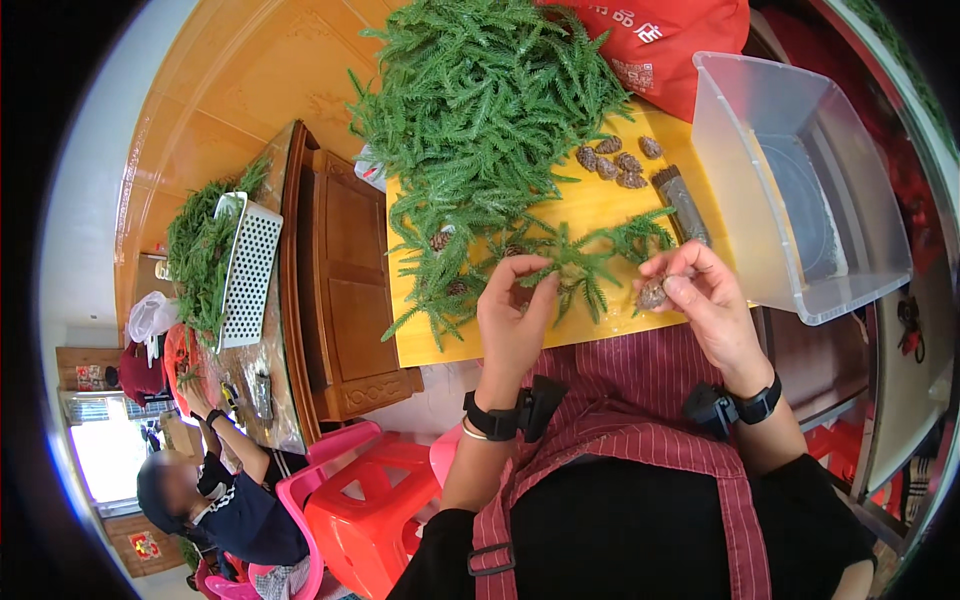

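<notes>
My right hand (705, 300) pinches a small brown pine cone (652, 294) between thumb and fingers, above the near edge of the yellow tabletop (425, 347). To its left, the thumb and forefinger of my left hand (512, 315) close on a tip of a green needle sprig (575, 268). That sprig lies among other green sprigs, a few with pine cones (440, 240) in them. Several loose pine cones (628, 163) sit beyond my hands. A bundle of thin dark stems (682, 205) in a wrapper lies just past my right hand.
A big heap of green sprigs (480, 110) covers the far left of the table. At the right stands a clear plastic bin (715, 150), with a red bag (670, 50) behind. Leftward are a white perforated basket (250, 275), a red stool (370, 500) and a seated person (250, 515).
</notes>
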Motion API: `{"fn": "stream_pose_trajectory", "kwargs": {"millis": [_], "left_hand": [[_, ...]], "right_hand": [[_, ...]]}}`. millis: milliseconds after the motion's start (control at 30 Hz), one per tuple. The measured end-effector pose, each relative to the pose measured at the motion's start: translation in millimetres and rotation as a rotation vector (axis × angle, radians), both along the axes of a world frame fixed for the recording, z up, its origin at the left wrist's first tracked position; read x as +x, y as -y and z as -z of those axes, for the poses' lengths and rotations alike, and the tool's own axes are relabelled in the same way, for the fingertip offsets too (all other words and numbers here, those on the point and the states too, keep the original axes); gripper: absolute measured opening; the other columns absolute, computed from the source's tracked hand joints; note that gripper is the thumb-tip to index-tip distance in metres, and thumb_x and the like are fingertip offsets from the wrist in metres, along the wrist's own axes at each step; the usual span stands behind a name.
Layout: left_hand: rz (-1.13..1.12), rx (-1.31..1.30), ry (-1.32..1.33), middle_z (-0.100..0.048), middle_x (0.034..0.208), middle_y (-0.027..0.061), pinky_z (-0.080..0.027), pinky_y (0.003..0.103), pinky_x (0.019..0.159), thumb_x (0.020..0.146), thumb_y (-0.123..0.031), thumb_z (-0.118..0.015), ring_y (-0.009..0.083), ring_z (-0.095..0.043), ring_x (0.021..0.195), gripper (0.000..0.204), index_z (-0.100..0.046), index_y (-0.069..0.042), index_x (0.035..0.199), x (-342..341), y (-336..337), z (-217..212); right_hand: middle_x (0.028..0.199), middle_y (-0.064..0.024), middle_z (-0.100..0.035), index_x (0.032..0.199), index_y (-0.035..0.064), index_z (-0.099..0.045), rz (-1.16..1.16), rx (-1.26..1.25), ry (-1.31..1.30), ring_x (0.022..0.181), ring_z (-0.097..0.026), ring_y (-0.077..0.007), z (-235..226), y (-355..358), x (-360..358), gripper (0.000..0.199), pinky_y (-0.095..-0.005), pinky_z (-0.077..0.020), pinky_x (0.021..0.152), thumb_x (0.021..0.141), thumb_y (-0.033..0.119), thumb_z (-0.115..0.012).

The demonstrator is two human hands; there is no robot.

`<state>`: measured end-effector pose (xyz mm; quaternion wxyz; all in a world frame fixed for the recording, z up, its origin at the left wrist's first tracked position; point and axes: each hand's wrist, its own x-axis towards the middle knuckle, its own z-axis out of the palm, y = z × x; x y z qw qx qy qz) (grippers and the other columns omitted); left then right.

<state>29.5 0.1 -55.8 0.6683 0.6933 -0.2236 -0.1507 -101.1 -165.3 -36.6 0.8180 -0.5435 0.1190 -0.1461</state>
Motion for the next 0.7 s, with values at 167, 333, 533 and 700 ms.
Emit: {"fn": "stream_pose_trajectory", "kwargs": {"millis": [167,333,533,700], "left_hand": [[0.022,-0.109,0.054,-0.056,0.095,0.0069,-0.044,0.022,0.075,0.076,0.01,-0.058,0.0118,-0.054,0.085,0.02,-0.056,0.001,0.094,-7.3,-4.1,-10.1],[0.086,-0.191,0.192,-0.055,0.093,0.0078,-0.042,0.025,0.08,0.071,0.012,-0.06,0.0148,-0.053,0.089,0.025,-0.054,0.0,0.093,-11.3,-3.6,-16.6],[0.15,-0.237,0.289,-0.054,0.095,0.0097,-0.041,0.028,0.083,0.068,0.014,-0.061,0.017,-0.051,0.094,0.028,-0.053,-0.001,0.09,-12.8,-2.2,-11.6],[0.165,-0.251,0.263,-0.053,0.099,0.0088,-0.041,0.028,0.083,0.069,0.013,-0.062,0.0163,-0.051,0.096,0.028,-0.052,-0.001,0.091,-16.5,0.4,-10.4]], "right_hand": [[0.101,-0.0117,-0.055,0.088,0.0061,-0.045,-0.073,-0.049,0.054,0.095,-0.056,-0.02,-8.8,-5.5,0.2,0.013,-0.0309,-0.0464,0.081,0.086,0.015,-0.054],[0.104,-0.0157,-0.056,0.087,0.0066,-0.043,-0.139,-0.007,0.06,0.099,-0.055,-0.0223,-13.8,-10.1,0.5,0.016,-0.0346,-0.0442,0.085,0.086,0.018,-0.054],[0.107,-0.0183,-0.055,0.088,0.0074,-0.043,-0.172,0.007,0.105,0.105,-0.052,-0.0251,-14.4,-14.7,1.4,0.017,-0.0377,-0.0413,0.089,0.087,0.021,-0.054],[0.113,-0.0179,-0.051,0.087,0.0066,-0.043,-0.176,-0.043,0.134,0.109,-0.049,-0.0244,-9.8,-17.3,-0.5,0.016,-0.0369,-0.0411,0.09,0.086,0.019,-0.054]]}}
